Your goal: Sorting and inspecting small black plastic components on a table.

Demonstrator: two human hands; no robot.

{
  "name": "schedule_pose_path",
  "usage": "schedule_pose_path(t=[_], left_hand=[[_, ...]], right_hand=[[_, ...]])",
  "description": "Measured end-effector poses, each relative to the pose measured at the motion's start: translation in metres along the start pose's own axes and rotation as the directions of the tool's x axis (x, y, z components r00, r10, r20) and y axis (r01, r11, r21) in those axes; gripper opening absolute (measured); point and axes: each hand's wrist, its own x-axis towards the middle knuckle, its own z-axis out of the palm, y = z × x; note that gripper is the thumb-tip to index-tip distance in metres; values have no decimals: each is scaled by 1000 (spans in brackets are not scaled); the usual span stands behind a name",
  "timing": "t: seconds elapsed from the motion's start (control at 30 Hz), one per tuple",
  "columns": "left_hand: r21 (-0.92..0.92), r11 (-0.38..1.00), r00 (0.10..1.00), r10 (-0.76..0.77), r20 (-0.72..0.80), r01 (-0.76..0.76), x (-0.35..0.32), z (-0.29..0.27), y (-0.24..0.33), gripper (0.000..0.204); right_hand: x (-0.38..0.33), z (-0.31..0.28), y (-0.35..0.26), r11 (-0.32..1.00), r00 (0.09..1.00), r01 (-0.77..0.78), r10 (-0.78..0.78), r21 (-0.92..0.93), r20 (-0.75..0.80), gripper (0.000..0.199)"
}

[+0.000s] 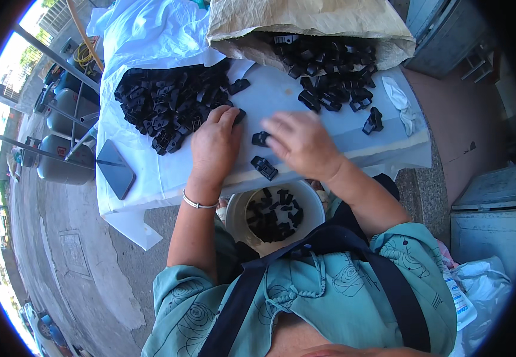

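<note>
Obs. 1: Closest to the lens, a teal patterned top [329, 285] with a dark strap is noted; below the table edge a white bucket [309, 196] holding black clips is seen.

Obs. 2: Head view, hands recorded. Left hand [215, 146] lies palm down, fingers loosely curled over a black clip at the edge of the left pile [169, 104]; a firm grasp cannot be told. Right hand [302, 143] is blurred, fingers spread, nothing held.

Obs. 1: Loose clip [264, 167] located?

Obs. 2: On the white sheet [151, 178], between both wrists, long axis slanted down to the right, slightly nearer the right hand. A smaller clip [260, 138] is noted just beside the right fingertips.
</note>
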Motion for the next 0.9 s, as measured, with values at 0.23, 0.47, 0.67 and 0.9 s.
schedule_pose_path(t=[0.23,0.47,0.67,0.9], left_hand=[[-81,994,993,-59,100,67,-4,-5,13,26],[-167,961,953,-173,250,219,-3,-31,22,28],[-160,958,957,261,129,-240,3,-20,-3,32],[-356,921,959,-58,278,159,-1,-10,3,47]], right_hand=[[4,-10,37,836,933,-292,355,-464,53,33],[12,4,34,993,993,-96,100,-64,57,36],[17,5,40,991,979,132,-128,-18,158,40],[17,11,23,949,993,-114,98,295,68,38]])
